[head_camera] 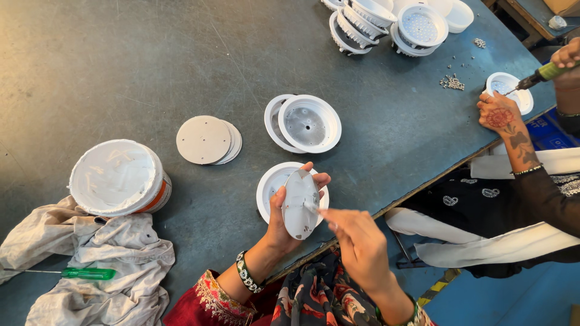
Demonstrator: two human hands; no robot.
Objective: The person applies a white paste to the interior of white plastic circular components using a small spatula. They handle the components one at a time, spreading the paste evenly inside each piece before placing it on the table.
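- A round white tub (119, 177) sits on the grey desk (121, 60), filled to the brim with white paste.
- It rests against a crumpled cloth (103, 265), on which a green-handled screwdriver (84, 273) lies.
- A white round housing (309, 123) lies bowl-up near mid-desk with a pale metal plate inside; beside it lies a small stack of flat discs (206, 140).
- More white housings (386, 24) are piled at the far edge, with loose screws (452, 82) nearby.
- The left hand (284, 217) has its fingers clasped around a pale round disc (300, 204), held upright on edge, just above another white housing (272, 184).
- The right hand (356, 241) has its fingers half curled, holding nothing; the index fingertip touches the disc's face, smeared with white paste.
- At the right, a co-worker's hand (501, 118) steadies a small housing (507, 84) while a screwdriver (541, 75) meets it.
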